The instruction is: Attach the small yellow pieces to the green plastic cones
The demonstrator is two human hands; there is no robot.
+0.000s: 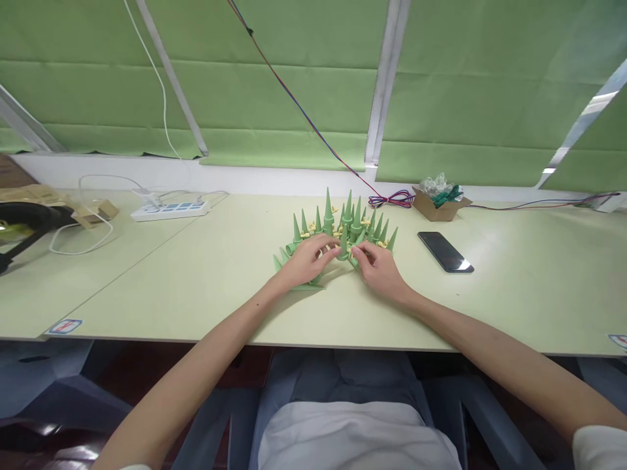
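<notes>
Several green cone-shaped plastic pieces (pixel 328 212) stand close together on the table, with small yellow parts (pixel 312 226) among them. My left hand (pixel 309 260) is at the near side of this group, its thumb and fingers closed on a green cone piece (pixel 343 243) that points upward. Just right of that cone, my right hand (pixel 378 266) has thumb and forefinger pinched together. What lies in that pinch is too small and covered to make out. More green spikes (pixel 277 263) lie beside and under my left wrist, partly hidden by it.
A black phone (pixel 445 252) lies to the right. Behind it are a small cardboard box (pixel 439 207) with plastic bags and a coiled red-blue cable (pixel 392 198). On the left are a white power strip (pixel 171 210) and a black object (pixel 34 222). The table edge (pixel 343 346) runs before my lap.
</notes>
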